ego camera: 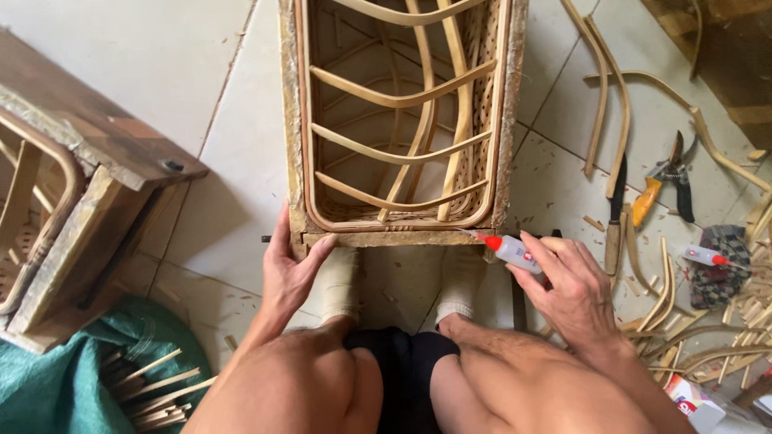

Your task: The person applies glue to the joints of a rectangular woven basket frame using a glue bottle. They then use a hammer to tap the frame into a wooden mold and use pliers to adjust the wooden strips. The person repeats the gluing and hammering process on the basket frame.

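Head view, looking down between the knees. The right hand (569, 283) gripped a small glue bottle (515, 251), its red nozzle (491, 241) aimed left and slightly up at the near right corner of the rattan frame (400, 120). The bottle's long axis ran almost level, from the hand toward that corner, and the tip sat just beside the wooden bottom rail (394, 238), touching or nearly so; which could not be told. The right hand was therefore the nearer one to the joint. The left hand (291, 269) lay on the opposite, near left corner, fingers extended up the frame's side and thumb across the end of the rail, bracing rather than fully closing. The frame stood on the floor with its long axis running away from the person, curved slats crossing its opening. Two socked feet (402, 281) rested just under the rail.

The floor (209, 201) was of pale tile, strewn with rattan offcuts (667, 297) to the right. Well right of the frame lay a knife (615, 217), pruning shears (671, 181) and a second glue bottle (706, 256) on a dark cloth (720, 277). At left stood another wooden frame (72, 177) above a green cloth (56, 378) holding cut sticks (157, 386).
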